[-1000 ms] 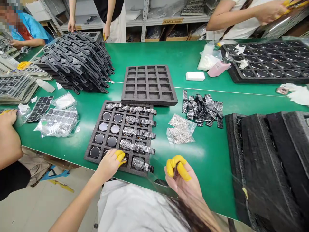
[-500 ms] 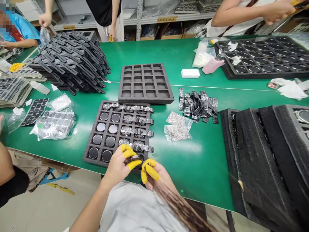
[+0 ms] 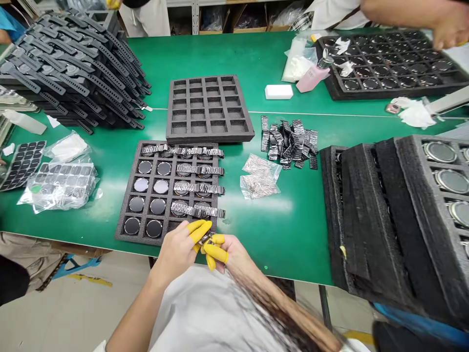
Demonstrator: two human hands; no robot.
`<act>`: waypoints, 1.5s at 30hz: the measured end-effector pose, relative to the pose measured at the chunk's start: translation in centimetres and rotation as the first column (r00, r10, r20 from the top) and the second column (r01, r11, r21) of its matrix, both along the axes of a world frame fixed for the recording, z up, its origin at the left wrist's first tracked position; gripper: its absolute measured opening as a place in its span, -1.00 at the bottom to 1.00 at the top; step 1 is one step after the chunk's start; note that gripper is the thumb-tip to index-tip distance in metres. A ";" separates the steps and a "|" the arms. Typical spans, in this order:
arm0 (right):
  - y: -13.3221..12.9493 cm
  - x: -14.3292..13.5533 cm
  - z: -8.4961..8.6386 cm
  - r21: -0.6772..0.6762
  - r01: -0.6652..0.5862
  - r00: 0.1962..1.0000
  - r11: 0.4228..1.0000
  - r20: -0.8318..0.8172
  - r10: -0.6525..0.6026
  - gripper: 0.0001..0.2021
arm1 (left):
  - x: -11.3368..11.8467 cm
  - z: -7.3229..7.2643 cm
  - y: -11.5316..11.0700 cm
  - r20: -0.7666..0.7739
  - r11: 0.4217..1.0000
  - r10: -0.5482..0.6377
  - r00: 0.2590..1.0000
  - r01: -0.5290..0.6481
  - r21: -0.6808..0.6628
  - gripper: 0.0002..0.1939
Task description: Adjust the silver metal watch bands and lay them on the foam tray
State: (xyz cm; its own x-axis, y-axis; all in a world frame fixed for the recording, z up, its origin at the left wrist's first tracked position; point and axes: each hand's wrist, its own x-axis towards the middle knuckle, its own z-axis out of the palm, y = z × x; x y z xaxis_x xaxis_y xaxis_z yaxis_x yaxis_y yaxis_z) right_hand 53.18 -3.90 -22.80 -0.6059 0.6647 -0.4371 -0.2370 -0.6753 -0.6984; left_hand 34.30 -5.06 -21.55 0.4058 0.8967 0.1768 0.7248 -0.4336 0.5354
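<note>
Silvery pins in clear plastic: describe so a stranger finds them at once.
On the green table, find the foam tray of round watches by the person's left hand. Just right of it, on the near side of the heap of black band pieces, lie the silvery pins in clear plastic. Unlike that dark heap, they are bright and needle-thin.

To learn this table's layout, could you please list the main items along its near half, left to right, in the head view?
Black-square sheet, bagged sheets, foam tray of round faces, bagged metal pins, black bands, tilted foam trays.
</note>
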 end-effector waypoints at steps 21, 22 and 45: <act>-1.6 -0.5 -1.4 -0.117 0.164 0.984 0.980 -0.051 -0.171 -0.53 | 0.6 0.2 -0.7 0.403 0.988 -0.024 0.915 0.083 -0.131 -0.49; -1.5 -0.5 -1.2 -0.112 0.157 0.985 0.981 -0.048 -0.163 -0.54 | 0.8 0.0 -0.8 0.418 0.988 -0.004 0.908 0.069 -0.140 -0.52; -0.6 1.8 0.2 0.160 -0.276 0.946 0.948 0.219 0.238 -0.73 | -0.7 0.4 -1.7 0.776 0.848 0.479 0.410 -0.445 -0.288 -0.80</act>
State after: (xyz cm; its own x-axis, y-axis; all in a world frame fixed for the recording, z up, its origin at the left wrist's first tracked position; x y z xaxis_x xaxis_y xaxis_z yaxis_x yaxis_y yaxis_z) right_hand 54.96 -4.46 -22.61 -0.6826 0.5781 -0.4471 0.0800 -0.5490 -0.8320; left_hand 33.58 -6.75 -21.12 -0.3738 0.9144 0.1557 0.0636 -0.1422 0.9878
